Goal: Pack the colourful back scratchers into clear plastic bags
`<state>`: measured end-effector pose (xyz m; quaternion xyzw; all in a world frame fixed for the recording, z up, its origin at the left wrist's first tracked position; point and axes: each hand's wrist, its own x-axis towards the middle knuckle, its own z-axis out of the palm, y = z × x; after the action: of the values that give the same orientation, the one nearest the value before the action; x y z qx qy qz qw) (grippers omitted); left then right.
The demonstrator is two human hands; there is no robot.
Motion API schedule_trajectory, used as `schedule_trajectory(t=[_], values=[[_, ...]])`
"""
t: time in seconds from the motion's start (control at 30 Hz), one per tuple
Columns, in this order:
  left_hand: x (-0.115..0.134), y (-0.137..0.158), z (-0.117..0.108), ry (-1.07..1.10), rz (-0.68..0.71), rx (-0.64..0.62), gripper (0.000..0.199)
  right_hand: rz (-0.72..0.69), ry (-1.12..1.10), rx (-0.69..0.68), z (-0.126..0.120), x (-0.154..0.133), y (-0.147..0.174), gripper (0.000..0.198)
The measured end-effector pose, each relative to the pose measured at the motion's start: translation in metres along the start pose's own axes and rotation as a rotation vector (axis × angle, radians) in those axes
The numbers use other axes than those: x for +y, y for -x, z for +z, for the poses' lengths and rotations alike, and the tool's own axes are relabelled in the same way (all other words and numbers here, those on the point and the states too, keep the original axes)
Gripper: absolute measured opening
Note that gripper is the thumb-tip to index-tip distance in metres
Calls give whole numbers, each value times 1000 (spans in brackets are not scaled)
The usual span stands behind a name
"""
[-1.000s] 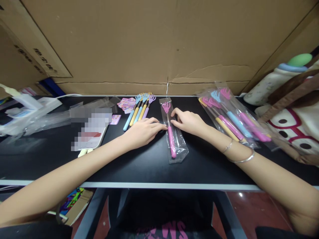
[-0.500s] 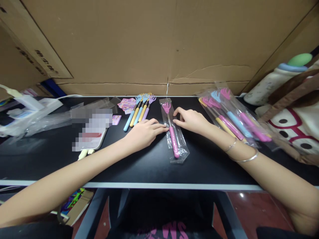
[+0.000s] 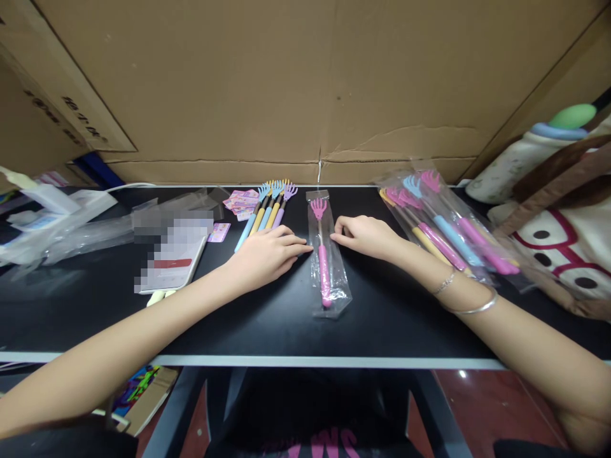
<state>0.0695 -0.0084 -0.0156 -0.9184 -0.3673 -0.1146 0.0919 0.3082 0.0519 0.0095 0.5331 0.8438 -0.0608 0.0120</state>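
Held left hand (image 3: 271,257) loosely open, right hand (image 3: 365,236) half-curled, flanking bagged pink scratcher (image 3: 324,273); couldn't tell if touching.

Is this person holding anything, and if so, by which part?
Nothing appears held: the bagged pink scratcher lies on the table between the left hand and the right hand, neither visibly gripping it.

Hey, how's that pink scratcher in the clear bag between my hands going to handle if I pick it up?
The pink scratcher will probably stay stiff, judging by its straight handle and shaft. It's slim, so likely fairly light. The clear bag looks loose and wrinkled, so it may flop or slip around it.
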Motion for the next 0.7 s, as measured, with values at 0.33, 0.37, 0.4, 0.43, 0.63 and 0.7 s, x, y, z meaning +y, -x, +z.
schedule_trajectory(t=[0.33, 0.37, 0.4, 0.43, 0.63, 0.7], values=[[-1, -1, 5, 7, -69, -55, 42, 19, 108, 90, 13, -2, -6, 26], [-1, -1, 6, 12, -73, -56, 43, 17, 125, 102, 15, -2, -6, 27], [-1, -1, 7, 18, -75, -54, 43, 15, 143, 114, 17, -3, -6, 28], [-1, -1, 7, 23, -76, -51, 43, 12, 161, 125, 18, -4, -6, 29], [1, 1, 8, 35, -93, -23, 43, -25, 246, 151, 19, -5, -5, 31], [2, 1, 8, 37, -93, -19, 43, -43, 270, 156, 19, -5, -5, 31]])
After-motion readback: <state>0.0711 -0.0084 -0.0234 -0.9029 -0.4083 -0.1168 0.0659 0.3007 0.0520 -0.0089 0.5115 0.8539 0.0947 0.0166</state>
